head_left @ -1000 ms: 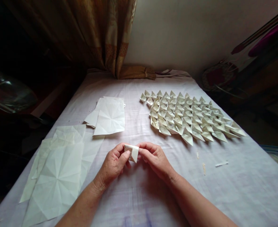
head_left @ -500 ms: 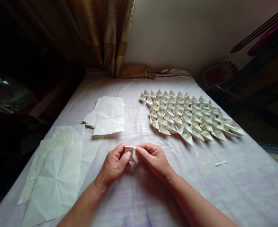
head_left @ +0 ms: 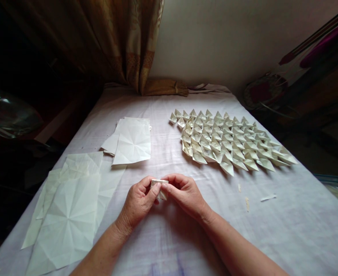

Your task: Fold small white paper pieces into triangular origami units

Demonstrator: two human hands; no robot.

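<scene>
Between my two hands is a small folded piece of paper (head_left: 163, 195), off-white and partly hidden by my fingers. My left hand (head_left: 141, 195) pinches its left side, thumb in front. My right hand (head_left: 184, 193) grips the right side, with its thumb tip close to the left thumb. To the right beyond my hands, many small folded paper boats (head_left: 228, 132) stand packed together in rows. A stack of creased white sheets (head_left: 134, 142) lies beyond my left hand. Larger creased sheets (head_left: 68, 218) overlap on the near left.
A pale cloth (head_left: 169, 237) covers the surface beneath everything. Thin paper scraps (head_left: 268, 197) lie to the right of my right hand. A gold-brown curtain (head_left: 140, 57) hangs down to the far edge, before the wall (head_left: 215, 42).
My right thumb and fingers have shifted left along the folded paper, closer to my left thumb. The paper now shows less of its front. The boats and sheets stay where they were.
</scene>
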